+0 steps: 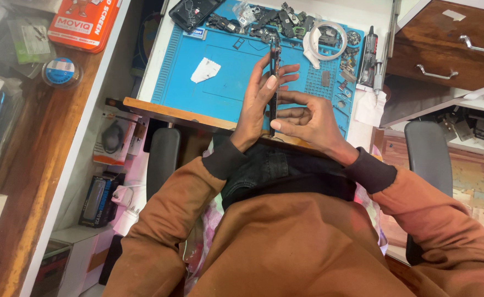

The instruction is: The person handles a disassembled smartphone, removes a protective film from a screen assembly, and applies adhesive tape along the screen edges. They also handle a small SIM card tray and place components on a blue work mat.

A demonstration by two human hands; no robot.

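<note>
Both hands share one grip on a single slim dark phone (274, 82), held edge-on so only its thin side shows. Left hand (261, 102) is wrapped round it with the thumb pressed on the near edge and the fingers curled behind; right hand (308, 118) pinches the lower end between thumb and fingertips, the rest of the fingers loosely curled. So neither hand is open, both are closed on the phone, which sits above the front edge of the blue work mat (236, 82), clear of the counter (374, 14).

Going left to right: a wooden shelf on the far left carries one flat orange-red package (82, 22) with white lettering, one clear bag (27, 38) and one round reel with a blue label (60, 71). Lower down hang a couple of boxed accessories (110, 140). Two grey chair armrests (162, 157), one either side of the lap.

On the mat: one white scrap of paper (205, 70), one dark phone shell (193, 12) at the top edge, then a heap of small dark parts (264, 22), too jumbled to count. One white tape ring (327, 41) is right of the hands, then a black glue tube (369, 55) and a white tissue (369, 107). Far right, two wooden drawers with metal handles (462, 44).
</note>
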